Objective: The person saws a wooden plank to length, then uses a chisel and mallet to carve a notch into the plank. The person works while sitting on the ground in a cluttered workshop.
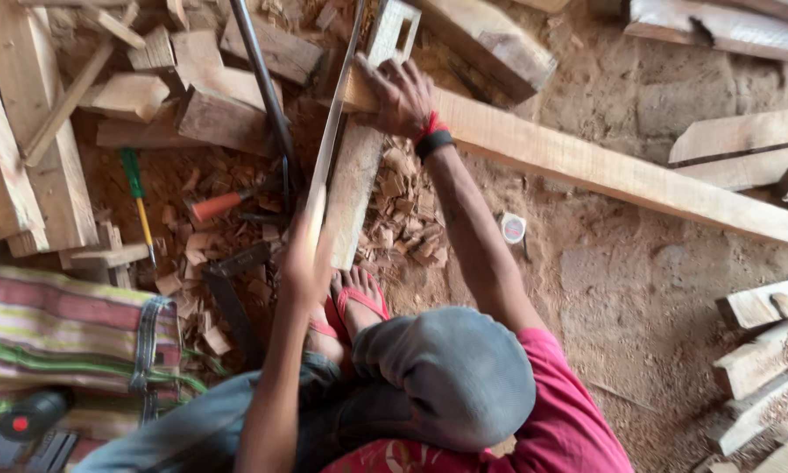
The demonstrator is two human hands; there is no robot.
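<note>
Observed: a person in a red shirt and grey cap crouches on a sawdust floor, facing the long plank [604,166], which runs from the upper centre down to the right edge. The right hand [401,92] lies on the near-left end of the long plank, fingers spread apart and pressed flat on the wood, clamped on nothing; a red and a black band sit at the wrist. A short board [352,188] extends from under that end of the long plank toward the person's red sandals [359,302]. The handsaw [331,131], a long thin blade, crosses the left end of the long plank just beside the right hand and slants down along the short board. The left hand [302,254], blurred, is closed around the lower end of the handsaw, below and left of the long plank's end. Wood chips [402,215] are heaped under the long plank, beside the short board. A white tape measure [513,228] lies on the floor just below the long plank's middle. Well left of the long plank lie a green-handled screwdriver [135,188] and an orange-handled tool [214,207]. A striped cloth bag [61,333] sits far below and left of it.
</note>
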